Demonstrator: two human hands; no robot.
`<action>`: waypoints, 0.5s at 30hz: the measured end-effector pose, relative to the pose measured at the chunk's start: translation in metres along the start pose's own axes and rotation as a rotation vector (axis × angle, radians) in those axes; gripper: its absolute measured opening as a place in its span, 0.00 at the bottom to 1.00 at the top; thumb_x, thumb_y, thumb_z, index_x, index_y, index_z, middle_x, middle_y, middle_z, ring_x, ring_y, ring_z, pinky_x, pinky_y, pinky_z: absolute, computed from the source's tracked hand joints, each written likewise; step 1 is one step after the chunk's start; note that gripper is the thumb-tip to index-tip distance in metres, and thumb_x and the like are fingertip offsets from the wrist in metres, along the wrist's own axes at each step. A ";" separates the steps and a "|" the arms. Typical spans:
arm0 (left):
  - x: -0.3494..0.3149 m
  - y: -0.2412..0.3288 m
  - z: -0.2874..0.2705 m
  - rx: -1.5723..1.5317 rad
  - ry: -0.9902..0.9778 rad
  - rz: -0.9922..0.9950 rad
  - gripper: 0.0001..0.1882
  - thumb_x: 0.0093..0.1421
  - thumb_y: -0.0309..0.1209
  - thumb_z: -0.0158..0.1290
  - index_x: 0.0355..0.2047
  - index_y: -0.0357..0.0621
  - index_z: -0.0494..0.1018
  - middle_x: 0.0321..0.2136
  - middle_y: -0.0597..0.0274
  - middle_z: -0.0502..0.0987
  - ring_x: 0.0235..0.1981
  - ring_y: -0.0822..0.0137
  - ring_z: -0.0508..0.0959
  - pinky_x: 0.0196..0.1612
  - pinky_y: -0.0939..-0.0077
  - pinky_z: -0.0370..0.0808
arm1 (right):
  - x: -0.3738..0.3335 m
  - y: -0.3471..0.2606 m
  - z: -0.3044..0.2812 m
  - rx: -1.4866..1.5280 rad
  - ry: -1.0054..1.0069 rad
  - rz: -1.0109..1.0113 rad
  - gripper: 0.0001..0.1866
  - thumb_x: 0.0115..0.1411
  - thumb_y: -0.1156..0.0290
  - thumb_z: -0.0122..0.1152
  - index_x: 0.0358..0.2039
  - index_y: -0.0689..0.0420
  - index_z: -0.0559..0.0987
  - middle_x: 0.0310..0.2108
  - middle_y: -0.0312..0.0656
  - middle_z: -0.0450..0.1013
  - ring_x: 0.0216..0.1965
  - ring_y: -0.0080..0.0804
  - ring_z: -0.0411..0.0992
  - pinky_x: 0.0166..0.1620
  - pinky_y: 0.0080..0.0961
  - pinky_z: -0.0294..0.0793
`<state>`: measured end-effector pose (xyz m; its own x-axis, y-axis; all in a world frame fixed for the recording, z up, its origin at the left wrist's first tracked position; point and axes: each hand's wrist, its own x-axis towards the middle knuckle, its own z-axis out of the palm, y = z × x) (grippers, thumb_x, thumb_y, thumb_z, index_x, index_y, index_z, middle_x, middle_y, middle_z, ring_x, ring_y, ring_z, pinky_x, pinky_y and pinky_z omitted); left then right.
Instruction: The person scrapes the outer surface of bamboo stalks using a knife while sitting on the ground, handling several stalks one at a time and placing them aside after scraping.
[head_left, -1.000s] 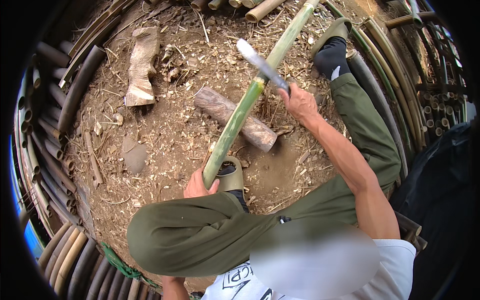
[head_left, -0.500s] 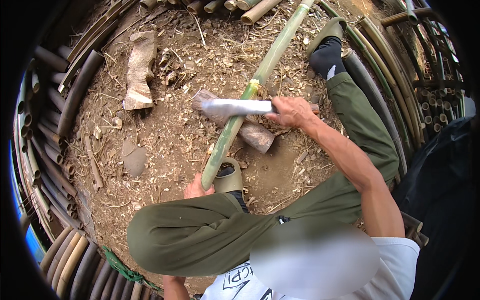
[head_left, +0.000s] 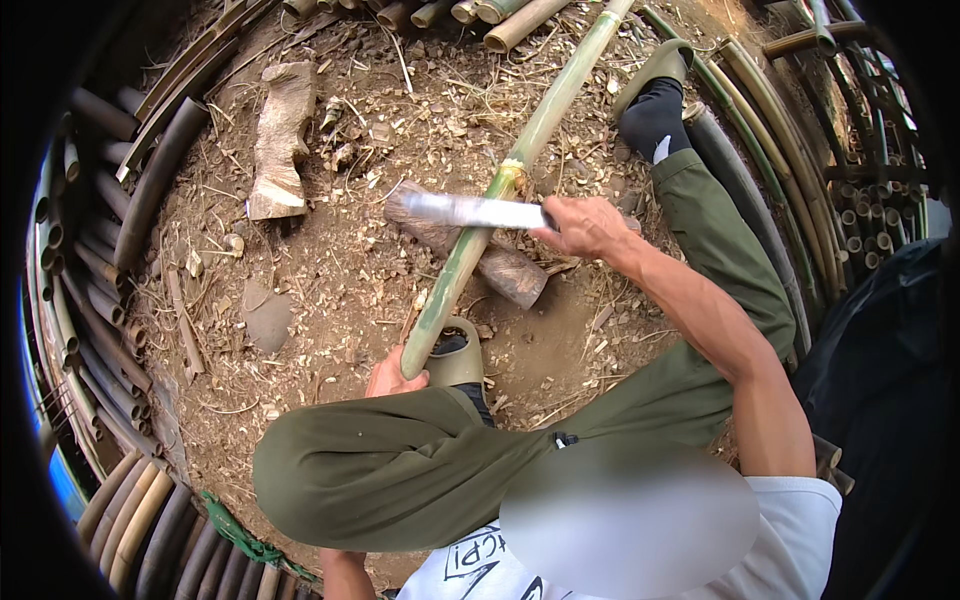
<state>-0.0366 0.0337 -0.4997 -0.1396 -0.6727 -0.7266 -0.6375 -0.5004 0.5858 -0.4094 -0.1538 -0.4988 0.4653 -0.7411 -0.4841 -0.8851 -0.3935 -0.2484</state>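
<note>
A: what's all this going on over?
B: dirt ground with wood chips everywhere. Person's sitting there in olive trousers.

A: and the long green thing?
B: bamboo pole, runs from the top edge down to by the knee, lying across a short log.

A: blade?
B: yep, a wide pale knife crossing over the pole just below its node. Kinda blurry, so can't tell if it's actually touching.

A: hands?
B: right hand is curled tight around the knife's handle. Left hand is wrapped round the pole's near end, though most of its fingers are hidden.

A: any writing?
B: just dark lettering on the white shirt, partly boxed in by a line. A blurred oval covers much of the chest.
</note>
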 end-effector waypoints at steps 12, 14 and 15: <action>-0.011 -0.008 0.046 0.318 0.429 0.032 0.30 0.55 0.41 0.63 0.55 0.40 0.68 0.47 0.42 0.76 0.45 0.42 0.79 0.44 0.52 0.76 | -0.010 0.008 -0.028 0.062 0.031 0.303 0.30 0.68 0.40 0.43 0.37 0.58 0.72 0.25 0.50 0.77 0.25 0.47 0.78 0.32 0.42 0.78; -0.016 -0.005 0.041 0.336 0.433 0.001 0.31 0.56 0.41 0.62 0.56 0.40 0.68 0.48 0.43 0.76 0.45 0.43 0.79 0.45 0.53 0.76 | -0.003 0.017 -0.017 0.128 0.171 0.368 0.29 0.68 0.39 0.43 0.38 0.57 0.72 0.23 0.47 0.76 0.22 0.43 0.76 0.29 0.43 0.77; -0.018 -0.010 0.041 0.339 0.457 -0.002 0.31 0.56 0.41 0.62 0.56 0.40 0.68 0.47 0.44 0.76 0.45 0.43 0.79 0.45 0.54 0.76 | -0.001 0.006 -0.020 0.132 0.109 0.322 0.29 0.68 0.39 0.43 0.38 0.57 0.72 0.23 0.46 0.76 0.22 0.42 0.76 0.29 0.42 0.77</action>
<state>-0.0588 0.0731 -0.5070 0.1558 -0.8770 -0.4545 -0.8555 -0.3498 0.3817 -0.4152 -0.1669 -0.4829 0.1546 -0.8721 -0.4643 -0.9762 -0.0624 -0.2078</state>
